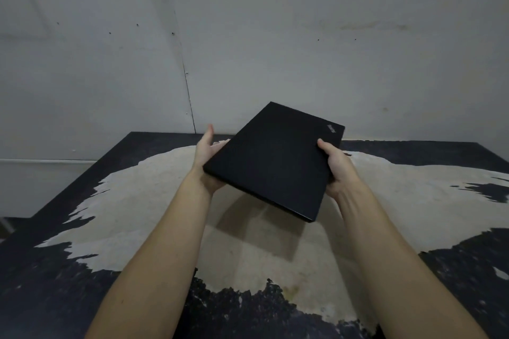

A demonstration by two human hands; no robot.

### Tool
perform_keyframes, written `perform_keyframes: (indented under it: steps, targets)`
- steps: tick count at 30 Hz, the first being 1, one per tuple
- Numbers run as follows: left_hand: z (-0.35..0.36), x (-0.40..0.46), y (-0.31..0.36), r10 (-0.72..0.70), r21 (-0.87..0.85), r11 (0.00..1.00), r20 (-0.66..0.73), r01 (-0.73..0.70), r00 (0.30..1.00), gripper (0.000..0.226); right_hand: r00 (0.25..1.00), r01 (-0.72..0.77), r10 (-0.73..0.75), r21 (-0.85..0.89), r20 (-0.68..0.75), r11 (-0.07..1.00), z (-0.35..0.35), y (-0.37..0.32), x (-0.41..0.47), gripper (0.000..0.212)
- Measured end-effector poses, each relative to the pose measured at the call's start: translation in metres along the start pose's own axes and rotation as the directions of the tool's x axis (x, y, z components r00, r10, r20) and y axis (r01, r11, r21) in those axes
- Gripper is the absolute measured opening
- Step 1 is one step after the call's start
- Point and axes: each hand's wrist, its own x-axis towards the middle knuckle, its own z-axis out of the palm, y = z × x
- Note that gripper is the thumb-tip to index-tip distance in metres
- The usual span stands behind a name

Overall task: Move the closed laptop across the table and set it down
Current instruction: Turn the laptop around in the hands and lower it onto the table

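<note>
head view: both hands hold a closed flat black laptop (275, 162) above the worn black counter (68, 270). left hand (208, 162) grips its left edge, right hand (337, 168) its right edge.

Two bare forearms run up from the bottom of the frame toward its middle, with no sleeves, watch or rings in sight. The left hand (210, 162) and right hand (337, 170) are ungloved. Tendons stand out along the right wrist.
</note>
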Motion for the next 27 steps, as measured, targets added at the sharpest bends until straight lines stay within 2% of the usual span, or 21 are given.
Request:
perform_keyframes:
  steps: [3, 7, 11, 16, 18, 21, 25, 27]
  targets:
    - [-0.001, 0.006, -0.003, 0.092, -0.205, 0.972, -0.111, -0.113, 0.990, 0.084, 0.995, 0.080, -0.073, 0.118, -0.068, 0.990, 0.005, 0.008, 0.003, 0.026]
    - [0.005, 0.006, -0.009, 0.157, -0.267, 0.945, -0.134, -0.188, 0.978, 0.084, 0.967, 0.199, -0.167, 0.163, -0.192, 0.966, 0.013, 0.013, 0.004, 0.028]
    - [0.017, 0.004, -0.016, 0.170, -0.089, 0.979, -0.158, -0.185, 0.973, 0.076, 0.926, 0.303, -0.254, 0.149, -0.279, 0.941, 0.019, 0.018, 0.003, 0.027]
    - [0.037, -0.001, -0.035, 0.194, 0.129, 0.976, -0.173, -0.173, 0.966, 0.030, 0.906, 0.320, -0.246, 0.178, -0.344, 0.931, 0.029, 0.024, 0.001, 0.029]
    - [0.041, -0.001, -0.038, 0.237, 0.206, 0.959, -0.206, -0.194, 0.949, 0.024, 0.915, 0.299, -0.217, 0.211, -0.339, 0.931, 0.031, 0.027, 0.000, 0.023]
    - [0.043, 0.002, -0.039, 0.279, 0.227, 0.947, -0.233, -0.227, 0.931, 0.013, 0.938, 0.254, -0.182, 0.229, -0.295, 0.940, 0.026, 0.029, 0.000, 0.017]
    - [0.038, 0.001, -0.035, 0.269, 0.147, 0.961, -0.283, -0.235, 0.921, 0.017, 0.977, 0.194, -0.176, 0.161, -0.120, 0.968, 0.009, 0.022, -0.001, 0.024]
    - [0.034, 0.000, -0.030, 0.260, 0.123, 0.965, -0.289, -0.233, 0.922, 0.024, 0.985, 0.173, -0.173, 0.158, -0.012, 0.972, -0.006, 0.014, -0.002, 0.037]
